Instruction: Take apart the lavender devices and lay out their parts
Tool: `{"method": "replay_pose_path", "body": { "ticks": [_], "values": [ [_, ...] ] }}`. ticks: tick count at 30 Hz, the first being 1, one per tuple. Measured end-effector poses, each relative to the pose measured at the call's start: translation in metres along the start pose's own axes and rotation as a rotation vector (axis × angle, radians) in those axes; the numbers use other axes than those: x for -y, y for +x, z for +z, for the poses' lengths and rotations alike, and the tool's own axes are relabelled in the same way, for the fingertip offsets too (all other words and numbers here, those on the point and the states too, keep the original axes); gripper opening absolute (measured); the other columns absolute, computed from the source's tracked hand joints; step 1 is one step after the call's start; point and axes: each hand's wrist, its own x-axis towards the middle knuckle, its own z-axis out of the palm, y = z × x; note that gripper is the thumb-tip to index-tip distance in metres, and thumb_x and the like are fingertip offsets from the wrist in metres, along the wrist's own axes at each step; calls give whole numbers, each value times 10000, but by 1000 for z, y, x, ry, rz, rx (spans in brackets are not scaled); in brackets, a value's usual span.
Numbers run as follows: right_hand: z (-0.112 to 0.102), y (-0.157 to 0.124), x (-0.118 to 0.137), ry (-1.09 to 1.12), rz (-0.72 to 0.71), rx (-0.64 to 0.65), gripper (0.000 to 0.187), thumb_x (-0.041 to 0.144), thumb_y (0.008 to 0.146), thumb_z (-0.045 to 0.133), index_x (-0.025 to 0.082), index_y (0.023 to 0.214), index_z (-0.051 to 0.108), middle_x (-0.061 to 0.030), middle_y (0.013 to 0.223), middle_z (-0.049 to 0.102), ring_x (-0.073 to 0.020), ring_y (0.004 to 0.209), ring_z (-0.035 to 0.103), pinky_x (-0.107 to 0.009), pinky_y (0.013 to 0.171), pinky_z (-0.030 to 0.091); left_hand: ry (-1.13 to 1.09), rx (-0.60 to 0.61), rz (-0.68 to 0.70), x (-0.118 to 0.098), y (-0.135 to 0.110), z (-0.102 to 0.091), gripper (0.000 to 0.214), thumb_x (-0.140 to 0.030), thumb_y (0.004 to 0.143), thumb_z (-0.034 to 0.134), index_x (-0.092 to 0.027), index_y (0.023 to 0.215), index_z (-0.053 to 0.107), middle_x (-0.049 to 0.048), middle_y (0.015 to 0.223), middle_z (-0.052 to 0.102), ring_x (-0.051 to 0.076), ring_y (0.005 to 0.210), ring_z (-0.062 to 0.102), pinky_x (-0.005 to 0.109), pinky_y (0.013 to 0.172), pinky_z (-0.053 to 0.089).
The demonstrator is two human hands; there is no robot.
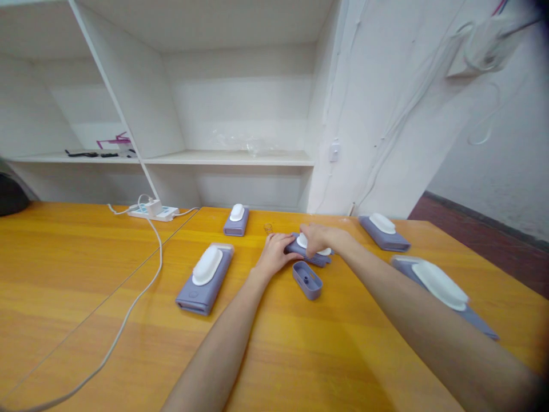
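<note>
A purple-grey folded case (317,261) with white oval parts (302,241) on top lies between my hands on the table. My left hand (275,252) grips its left end, fingers on the far side and thumb along the near edge. From above, my right hand (319,238) is closed with its fingertips down on the white part, which they partly cover. Just in front of both hands sits an open purple-grey oval tray (307,281), its hollow facing up with a small dark knob inside.
Similar cases with white oval tops stand around: one at left (205,280), one behind (236,221), and others at right (384,232) and under my right forearm (441,286). A power strip (154,213) with a trailing white cable (128,317) lies at left. White shelves (231,158) rise behind.
</note>
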Motion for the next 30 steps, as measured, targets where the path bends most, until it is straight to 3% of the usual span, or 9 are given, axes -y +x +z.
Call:
{"method": "replay_pose_path", "body": {
  "ticks": [8, 18, 22, 25, 28, 30],
  "values": [
    [0, -3, -5, -49, -96, 51, 642, 316, 480, 754, 157, 1070, 557, -109, 1045, 605, -266, 912, 588, -299, 714, 455, 2, -20, 8, 2, 2, -1, 571, -531, 674, 705, -216, 1143, 619, 70, 1141, 636, 236, 1081, 545, 377, 975, 337],
    [-7, -2, -10, 110, -77, 67, 576, 237, 435, 758, 166, 989, 618, -71, 931, 648, -254, 815, 603, -291, 660, 445, -28, -3, 20, 5, 0, 1, 559, -503, 730, 676, -221, 1199, 565, 76, 1214, 599, 241, 1145, 516, 392, 1009, 330],
    [-10, -3, -19, 285, 16, 25, 517, 265, 477, 748, 137, 959, 611, -92, 914, 648, -257, 809, 600, -295, 639, 452, -94, -85, -29, 3, -2, -1, 521, -448, 846, 567, -230, 1305, 450, 74, 1288, 541, 219, 1208, 474, 386, 1038, 324],
    [-12, -5, -25, 490, 61, 40, 424, 258, 549, 703, 130, 939, 594, -70, 805, 655, -216, 702, 605, -261, 550, 444, -150, -124, -67, -4, -2, -3, 693, -476, 822, 583, -230, 1402, 295, 93, 1399, 422, 236, 1292, 386, 407, 1073, 293],
    [-9, -9, -25, 742, 53, 66, 369, 245, 611, 647, 139, 958, 576, -46, 750, 654, -178, 641, 604, -229, 510, 442, -217, -104, -48, -13, 0, -4, 1038, -554, 657, 713, -228, 1454, 134, 114, 1488, 267, 283, 1359, 266, 440, 1106, 242],
    [-5, -12, -25, 908, 38, 57, 358, 259, 649, 615, 155, 988, 563, -43, 794, 659, -160, 662, 607, -217, 529, 454, -268, -99, -37, -17, 2, -4, 1155, -562, 586, 756, -232, 1462, 79, 120, 1513, 198, 298, 1375, 223, 451, 1117, 218]
  ]
}}
